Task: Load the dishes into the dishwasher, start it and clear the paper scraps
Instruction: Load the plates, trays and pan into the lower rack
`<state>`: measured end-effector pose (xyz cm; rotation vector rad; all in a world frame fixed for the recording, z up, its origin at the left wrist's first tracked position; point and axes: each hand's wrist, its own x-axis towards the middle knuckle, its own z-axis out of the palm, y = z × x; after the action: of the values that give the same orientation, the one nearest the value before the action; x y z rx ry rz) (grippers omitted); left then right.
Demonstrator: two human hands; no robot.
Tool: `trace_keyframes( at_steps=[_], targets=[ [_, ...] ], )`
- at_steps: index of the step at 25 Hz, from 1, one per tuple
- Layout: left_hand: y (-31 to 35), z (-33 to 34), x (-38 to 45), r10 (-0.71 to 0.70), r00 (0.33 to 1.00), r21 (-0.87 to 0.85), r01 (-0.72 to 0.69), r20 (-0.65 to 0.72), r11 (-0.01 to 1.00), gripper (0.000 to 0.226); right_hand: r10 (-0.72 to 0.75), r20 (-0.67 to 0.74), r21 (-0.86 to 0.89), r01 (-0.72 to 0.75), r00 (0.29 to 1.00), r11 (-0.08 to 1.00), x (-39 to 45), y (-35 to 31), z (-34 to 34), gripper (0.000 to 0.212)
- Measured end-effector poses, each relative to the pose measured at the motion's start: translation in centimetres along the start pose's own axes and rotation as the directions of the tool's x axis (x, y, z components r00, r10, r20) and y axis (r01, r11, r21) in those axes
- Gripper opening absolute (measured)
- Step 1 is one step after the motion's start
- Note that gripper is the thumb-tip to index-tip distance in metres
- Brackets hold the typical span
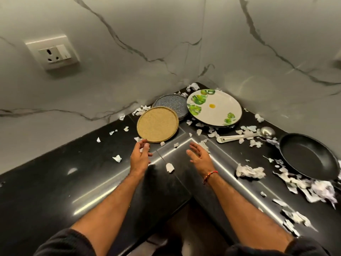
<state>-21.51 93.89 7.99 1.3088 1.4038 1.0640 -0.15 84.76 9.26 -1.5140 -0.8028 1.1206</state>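
Both hands are empty with fingers loosely spread: the left hand [140, 154] hovers just short of the tan plate [158, 124], whose near rim lies at its fingertips, while the right hand [199, 154] hangs beside it over the black counter [55, 191]. The likely trouble is that the tan plate overlaps the speckled grey plate [170, 104] beyond it, so a careless lift could drag or knock that one, or carry off paper scraps [249, 171] stuck beneath. I count three plates, including the leaf-patterned plate [215, 107] beyond the right hand, one frying pan [308, 156] and one ladle [245, 134] far to its right, and scraps too many to count.
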Motion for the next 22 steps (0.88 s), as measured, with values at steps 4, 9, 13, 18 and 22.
trace_keyframes(
  at_steps=[4, 9, 13, 18, 22],
  targets=[
    [-1.7, -0.7, 7.6, -0.124, 0.99, 0.08, 0.129, -0.06, 0.988, 0.032, 0.076, 0.041, 0.008, -0.077, 0.996, 0.997, 4.9, -0.9, 3.1, 0.058],
    [-2.7, -0.8, 15.5, -0.241, 0.965, 0.164, 0.255, -0.101, 0.953, 0.051, 0.208, 0.048, 0.032, -0.209, 0.977, 0.977, 11.4, -1.3, 5.8, 0.075],
    [-4.2, -0.2, 19.7, -0.296, 0.955, 0.214, 0.295, -0.028, 0.931, 0.06, 0.286, 0.022, 0.125, -0.286, 0.958, 0.95, 14.4, -1.5, 7.4, 0.072],
    [-3.8, 1.4, 19.7, -0.223, 0.955, 0.295, 0.274, -0.198, 0.915, 0.049, 0.331, -0.127, 0.215, -0.3, 0.935, 0.929, 16.4, -1.5, 7.9, 0.056],
    [-0.9, 2.7, 15.2, -0.101, 0.959, 0.369, 0.198, -0.266, 0.908, 0.028, 0.175, -0.312, 0.102, -0.15, 0.934, 0.983, 13.8, -1.7, 5.4, 0.047]
  ],
)
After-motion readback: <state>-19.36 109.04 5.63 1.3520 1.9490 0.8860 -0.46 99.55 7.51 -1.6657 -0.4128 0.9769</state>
